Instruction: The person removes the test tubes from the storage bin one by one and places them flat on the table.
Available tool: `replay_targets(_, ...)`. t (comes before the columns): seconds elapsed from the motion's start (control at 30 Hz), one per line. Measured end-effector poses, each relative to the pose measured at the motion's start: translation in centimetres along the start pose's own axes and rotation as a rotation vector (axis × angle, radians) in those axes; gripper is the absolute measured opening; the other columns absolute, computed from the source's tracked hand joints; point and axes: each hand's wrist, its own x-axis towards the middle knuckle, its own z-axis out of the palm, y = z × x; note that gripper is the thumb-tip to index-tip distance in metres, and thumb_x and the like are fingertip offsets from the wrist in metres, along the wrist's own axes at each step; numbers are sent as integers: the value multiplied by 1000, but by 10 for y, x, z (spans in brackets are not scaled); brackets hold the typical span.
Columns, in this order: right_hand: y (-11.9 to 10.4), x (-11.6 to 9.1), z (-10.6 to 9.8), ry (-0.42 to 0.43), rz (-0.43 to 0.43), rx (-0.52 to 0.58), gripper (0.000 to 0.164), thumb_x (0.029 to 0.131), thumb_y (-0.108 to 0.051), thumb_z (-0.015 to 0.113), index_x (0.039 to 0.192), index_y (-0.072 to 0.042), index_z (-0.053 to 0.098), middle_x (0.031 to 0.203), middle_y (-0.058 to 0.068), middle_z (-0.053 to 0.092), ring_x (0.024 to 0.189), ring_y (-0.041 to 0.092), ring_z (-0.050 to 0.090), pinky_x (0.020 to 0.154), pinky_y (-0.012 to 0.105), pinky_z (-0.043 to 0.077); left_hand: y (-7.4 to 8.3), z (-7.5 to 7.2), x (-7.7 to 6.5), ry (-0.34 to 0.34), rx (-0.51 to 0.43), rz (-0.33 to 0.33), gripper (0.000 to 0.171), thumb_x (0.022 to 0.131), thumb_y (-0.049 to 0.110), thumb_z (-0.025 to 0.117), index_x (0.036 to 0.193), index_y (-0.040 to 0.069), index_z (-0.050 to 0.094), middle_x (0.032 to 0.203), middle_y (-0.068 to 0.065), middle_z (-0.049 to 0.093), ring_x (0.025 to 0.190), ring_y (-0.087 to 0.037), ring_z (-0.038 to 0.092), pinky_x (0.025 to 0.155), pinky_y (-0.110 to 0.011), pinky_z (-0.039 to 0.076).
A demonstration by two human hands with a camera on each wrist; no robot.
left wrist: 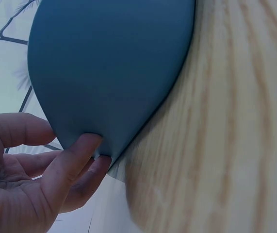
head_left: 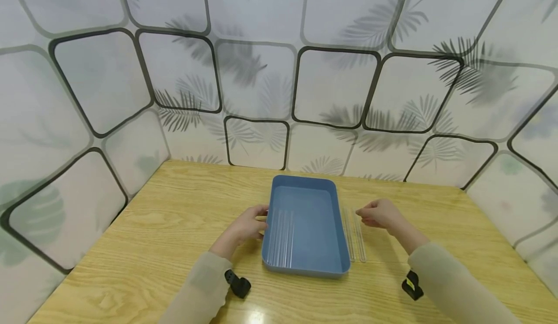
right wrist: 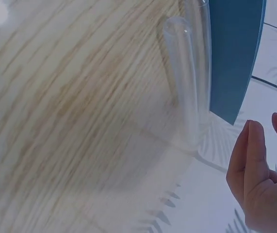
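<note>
On the yellow wood-grain surface (head_left: 196, 193) stands a blue rectangular plastic-looking tray (head_left: 314, 237); the left hand (head_left: 245, 225) touches its wall, fingers relaxed. The right hand (head_left: 380, 214) holds nothing, fingers slightly parted. Work seems partly done: clear slender tubes (head_left: 288, 241) lie inside, other clear tubes (head_left: 360, 241) beside it.

i am wearing long, plain cream sleeves (head_left: 196, 290); a small black camera (head_left: 238, 285) is sitting at my left cuff (head_left: 216, 265) and a second camera (head_left: 411, 292) at my right cuff (head_left: 426, 257), that one showing a yellow patch (head_left: 410, 283).
</note>
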Motion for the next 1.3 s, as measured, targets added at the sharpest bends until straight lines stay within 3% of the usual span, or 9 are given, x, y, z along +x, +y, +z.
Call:
replay_targets(0.4, -8, 2, 5, -81, -105, 31, 46, 84, -18, 58, 113, 17, 47, 109, 27, 55, 93, 26, 59, 77, 31, 48, -1, -1, -2, 2, 9, 8, 53, 80, -8, 46, 132, -4, 34, 129, -23, 37, 105, -32, 47, 69, -39, 50)
replay_targets(0.57, -15, 0, 7, -113, -151, 48, 54, 83, -24, 60, 114, 17, 46, 107, 26, 55, 92, 24, 59, 77, 30, 48, -2, -1, -2, -1, 0, 13, 54, 80, -8, 45, 132, -4, 34, 129, -24, 37, 104, -32, 47, 68, -39, 50)
replay_targets(1.3, -26, 4, 38, -149, -118, 118, 46, 85, -12, 57, 116, 18, 44, 109, 26, 53, 91, 24, 59, 79, 35, 47, 0, -1, 0, -13, -3, 13, 54, 80, -8, 45, 132, -5, 33, 130, -24, 36, 106, -33, 46, 69, -39, 49)
